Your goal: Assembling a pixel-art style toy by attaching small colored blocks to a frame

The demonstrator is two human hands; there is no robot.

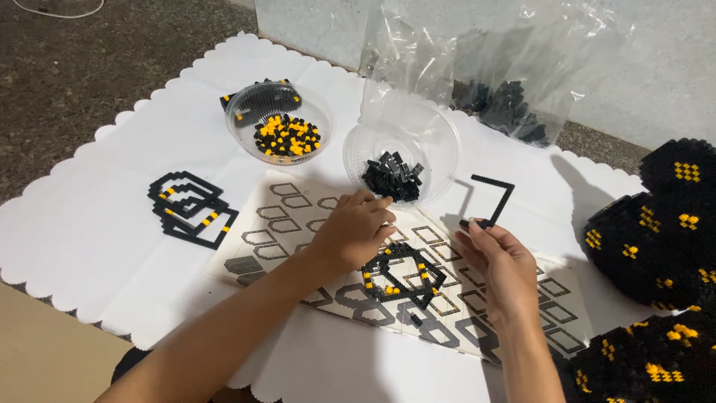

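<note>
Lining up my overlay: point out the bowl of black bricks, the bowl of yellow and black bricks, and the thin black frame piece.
bowl of black bricks (440, 138), head view, bare clear wall
bowl of yellow and black bricks (250, 104), head view, clear rim
thin black frame piece (494, 180), head view, top bar

We see an evenly lit, fairly bright scene; the white scalloped mat (89, 224) reads near blown-out. Light seems to come from above and left, since the clear bowl of black bricks (401, 153) and the right hand (501, 265) throw soft shadows rightward. Glare streaks sit on the plastic bag (514, 67) and both bowl rims. Focus holds mid-frame; the black-and-yellow brick build (656, 239) at the right edge loses detail in dark tones. Slight wide-angle stretch at the corners.
</note>
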